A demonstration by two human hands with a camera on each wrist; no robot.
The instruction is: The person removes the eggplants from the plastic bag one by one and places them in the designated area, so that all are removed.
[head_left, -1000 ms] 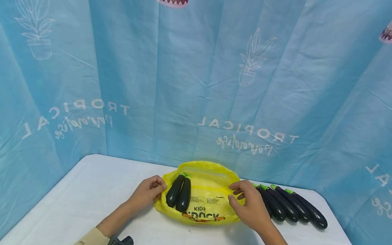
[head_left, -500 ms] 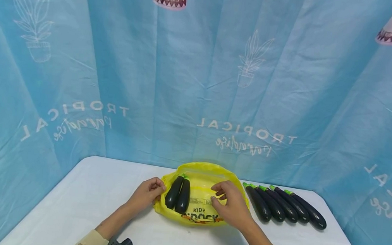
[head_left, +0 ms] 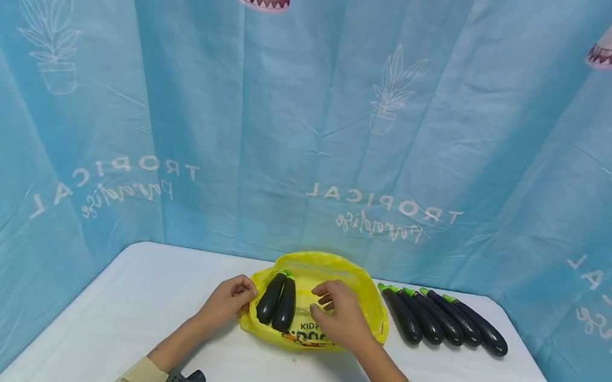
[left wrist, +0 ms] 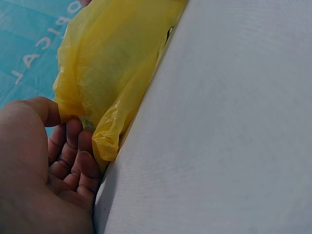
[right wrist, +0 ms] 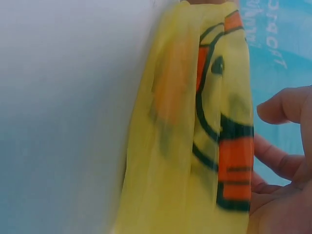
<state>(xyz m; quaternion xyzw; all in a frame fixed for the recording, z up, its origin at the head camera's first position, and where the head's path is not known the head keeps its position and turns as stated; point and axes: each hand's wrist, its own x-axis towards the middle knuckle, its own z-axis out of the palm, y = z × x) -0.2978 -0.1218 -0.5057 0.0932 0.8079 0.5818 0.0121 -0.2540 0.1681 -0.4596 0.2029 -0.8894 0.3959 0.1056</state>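
Note:
A yellow plastic bag point(head_left: 326, 267) lies with its mouth spread wide on the white table. Inside its left part, two dark eggplants point(head_left: 286, 304) rest side by side. The left hand point(head_left: 228, 298) pinches the bag's left edge; in the left wrist view, the thumb and fingers point(left wrist: 73, 131) hold the thin film. Over the bag's right half hovers the right hand point(head_left: 344, 317), fingers loosely bent and holding nothing. In the right wrist view, its thumb point(right wrist: 280, 106) is apart from the fingers, beyond the bag's printed side point(right wrist: 209, 146).
Several more eggplants point(head_left: 430, 321) lie in a slanted row on the table point(head_left: 125, 321), right of the bag. A blue printed curtain point(head_left: 287, 153) hangs behind and along both sides of the table.
The right hand has left the bag's right edge and moved left over its opening. The left hand keeps its hold on the left edge. The eggplants have not moved.

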